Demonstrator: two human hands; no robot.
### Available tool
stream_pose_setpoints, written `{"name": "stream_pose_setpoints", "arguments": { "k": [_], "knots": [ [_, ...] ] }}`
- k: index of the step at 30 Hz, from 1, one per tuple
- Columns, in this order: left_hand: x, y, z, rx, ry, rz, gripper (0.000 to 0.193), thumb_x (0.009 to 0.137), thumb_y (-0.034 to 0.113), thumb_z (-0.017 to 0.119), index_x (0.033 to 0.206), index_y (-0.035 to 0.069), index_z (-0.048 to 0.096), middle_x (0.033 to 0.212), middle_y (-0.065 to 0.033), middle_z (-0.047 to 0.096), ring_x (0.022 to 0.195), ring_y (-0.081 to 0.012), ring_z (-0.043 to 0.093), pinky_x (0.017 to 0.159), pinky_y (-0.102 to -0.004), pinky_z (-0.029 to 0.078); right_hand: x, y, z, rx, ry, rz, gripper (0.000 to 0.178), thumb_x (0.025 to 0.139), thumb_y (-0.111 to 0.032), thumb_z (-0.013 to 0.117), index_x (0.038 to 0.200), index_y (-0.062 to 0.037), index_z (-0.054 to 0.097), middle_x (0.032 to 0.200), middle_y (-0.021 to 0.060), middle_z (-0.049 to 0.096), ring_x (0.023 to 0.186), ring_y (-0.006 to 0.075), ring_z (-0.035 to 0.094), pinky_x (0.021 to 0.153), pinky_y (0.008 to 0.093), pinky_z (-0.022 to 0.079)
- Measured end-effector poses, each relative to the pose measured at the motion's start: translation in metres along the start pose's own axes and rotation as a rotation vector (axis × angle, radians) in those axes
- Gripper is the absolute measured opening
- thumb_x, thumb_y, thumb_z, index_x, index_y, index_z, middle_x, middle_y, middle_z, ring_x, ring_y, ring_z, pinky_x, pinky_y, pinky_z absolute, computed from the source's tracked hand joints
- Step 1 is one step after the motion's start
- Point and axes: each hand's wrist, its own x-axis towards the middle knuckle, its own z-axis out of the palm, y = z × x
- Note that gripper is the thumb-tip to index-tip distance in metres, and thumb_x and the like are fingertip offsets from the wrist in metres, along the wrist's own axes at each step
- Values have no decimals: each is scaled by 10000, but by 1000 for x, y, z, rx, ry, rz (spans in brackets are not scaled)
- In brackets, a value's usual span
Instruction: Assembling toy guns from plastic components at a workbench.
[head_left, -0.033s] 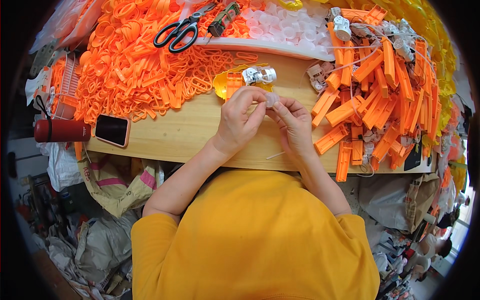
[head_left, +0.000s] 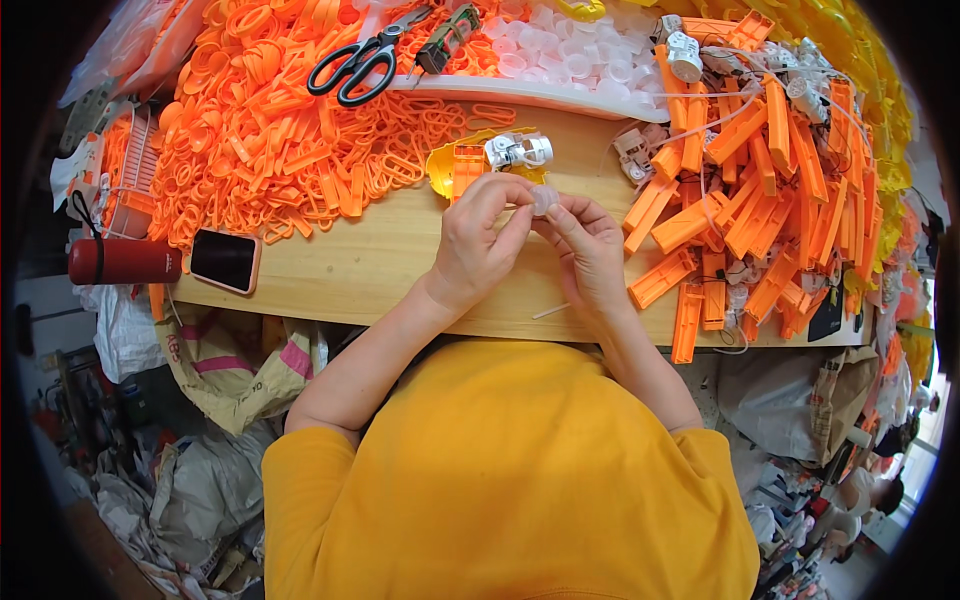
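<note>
While a person in a yellow shirt (head_left: 510, 470) sits at a wooden table (head_left: 345, 275), both bare hands meet above its middle. The left hand (head_left: 482, 240) has its thumb and fingertips pinched together on a small, translucent plastic piece (head_left: 544, 198), and the right hand (head_left: 590, 255) grips the same piece from the other side, thumb uppermost. The piece is held between them, just in front of a yellow shell (head_left: 438, 172), an orange holder (head_left: 467, 160) and a white cylindrical part (head_left: 522, 150), which sit close together. A thin white strip (head_left: 550, 311) shows beside the right wrist. To the left spreads a big heap of orange plastic parts (head_left: 270, 120), with a dark-screened phone (head_left: 225, 260) and a red bottle (head_left: 130, 262) near its lower edge. Beyond the hands, black-handled scissors (head_left: 360, 70) lie near a white tray (head_left: 600, 104) of translucent caps (head_left: 570, 60). To the right are piled long orange housings (head_left: 745, 215) with wires.
</note>
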Motion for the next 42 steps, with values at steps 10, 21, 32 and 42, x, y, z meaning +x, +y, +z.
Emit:
{"name": "stream_pose_setpoints", "arguments": {
  "k": [10,21,32,42],
  "knots": [
    [3,-3,-4,-239,-96,-143,305,760,3,682,1053,6,596,969,-132,647,858,-285,642,773,-353,507,2,3,5,-52,81,-100,133,876,-54,659,972,-5,581,980,79,637,908,176,642,863,331,535],
    [14,-27,-27,227,-215,307,375,710,171,769,1036,49,630,839,-72,628,827,-260,608,789,-379,444,6,-3,4,-305,-47,-12,157,905,-103,643,1015,7,627,957,41,638,900,103,596,832,248,490],
    [21,-24,-36,307,-501,402,319,697,244,777,925,68,639,775,-53,619,772,-218,601,790,-356,422,13,-16,-12,-598,-261,256,187,863,-142,700,979,4,679,829,4,656,780,63,595,694,205,473],
    [16,-19,-28,330,-465,291,380,664,159,793,984,31,632,903,-101,638,886,-267,612,843,-402,449,16,10,-11,-501,-106,35,60,809,-39,628,831,14,646,765,-14,626,685,38,538,618,197,438]
  ]
}}
